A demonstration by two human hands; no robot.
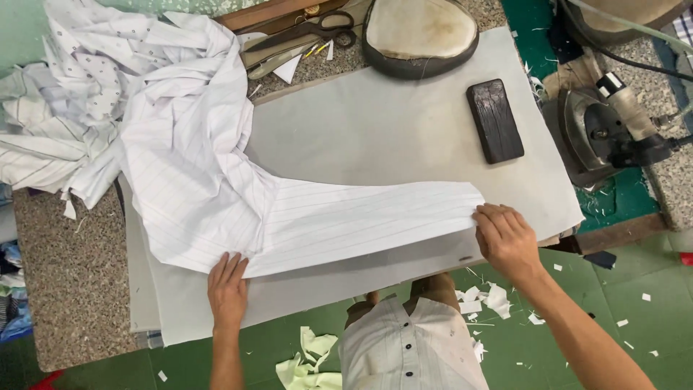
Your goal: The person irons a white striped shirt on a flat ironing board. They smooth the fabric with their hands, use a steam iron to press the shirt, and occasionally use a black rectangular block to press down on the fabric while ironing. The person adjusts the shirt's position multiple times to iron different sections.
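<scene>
A white striped shirt sleeve [361, 217] lies stretched flat across a grey padded board [390, 130]. My left hand [228, 289] presses flat on the sleeve's near edge at the left, fingers spread. My right hand [504, 238] rests on the sleeve's right end, fingers curled over the cuff edge. The rest of the shirt [188, 144] bunches up toward the far left.
A heap of white garments [65, 108] lies at the far left. A dark wooden block [495, 120] sits on the board's right. Scissors [310, 32] and a round padded cushion [420, 32] lie at the back. An iron [606, 126] rests at the right. Fabric scraps [476, 300] litter the green floor.
</scene>
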